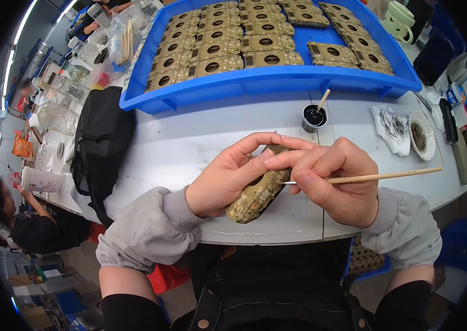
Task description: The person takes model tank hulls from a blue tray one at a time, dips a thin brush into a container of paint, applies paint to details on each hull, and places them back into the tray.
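Tilted over the table's front edge is a camouflage-patterned piece (253, 203) with rounded ends and a dark opening, partly covered by fingers. My left hand (219, 179) is wrapped round it from the left, thumb on top. In my right hand (338, 179) is a thin paintbrush (390, 176) with a pale wooden handle, pinched between thumb and fingers. The brush tip meets the side of the piece, and my right forefinger reaches across onto the piece too. Beyond my hands stands a small cup (314, 117) of black liquid with a wooden stick in it.
A large blue tray (266, 88) at the back holds rows of similar camouflage pieces with oval openings. Right of the cup are a stained tissue (390, 129) and a white dish (423, 137). A black mesh bag (101, 143) lies left. Another person (24, 215) sits far left.
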### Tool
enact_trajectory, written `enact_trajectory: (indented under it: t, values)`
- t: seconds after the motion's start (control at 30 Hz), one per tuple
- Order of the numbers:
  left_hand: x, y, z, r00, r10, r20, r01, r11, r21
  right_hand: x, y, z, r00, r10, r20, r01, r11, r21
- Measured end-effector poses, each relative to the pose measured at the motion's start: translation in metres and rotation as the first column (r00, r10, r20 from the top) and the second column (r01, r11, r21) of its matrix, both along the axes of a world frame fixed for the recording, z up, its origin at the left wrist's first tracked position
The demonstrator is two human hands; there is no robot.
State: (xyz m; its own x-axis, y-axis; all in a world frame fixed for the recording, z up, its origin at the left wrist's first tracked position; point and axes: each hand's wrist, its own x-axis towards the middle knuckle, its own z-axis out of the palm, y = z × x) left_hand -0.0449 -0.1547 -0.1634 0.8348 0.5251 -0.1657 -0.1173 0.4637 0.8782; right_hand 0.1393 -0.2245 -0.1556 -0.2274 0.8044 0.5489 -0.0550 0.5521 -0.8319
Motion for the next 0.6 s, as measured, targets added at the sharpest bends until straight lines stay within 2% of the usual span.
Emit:
enact_trajectory:
  t: [0.03, 0.17, 0.53, 0.6]
  values:
    - [0.0, 0.0, 0.0, 1.0, -0.002, -0.001, 0.002, 1.0, 0.0, -0.001, 0.0, -0.001, 1.0, -0.002, -0.001, 0.002, 1.0, 0.0]
    - [0.0, 0.0, -0.002, 1.0, 0.01, 0.003, -0.01, 1.0, -0.021, -0.011, 0.0, -0.009, 0.972, -0.143, -0.184, 0.143, 0.99, -0.013]
    - [0.0, -0.001, -0.005, 0.999, 0.033, -0.021, -0.033, 0.999, 0.012, -0.01, 0.0, -0.009, 0.972, -0.142, -0.188, 0.143, 0.99, -0.006]
    - [0.0, 0.0, -0.006, 0.999, 0.028, -0.034, -0.028, 0.999, 0.016, -0.004, 0.0, -0.005, 0.992, -0.073, -0.103, 0.073, 0.997, -0.004]
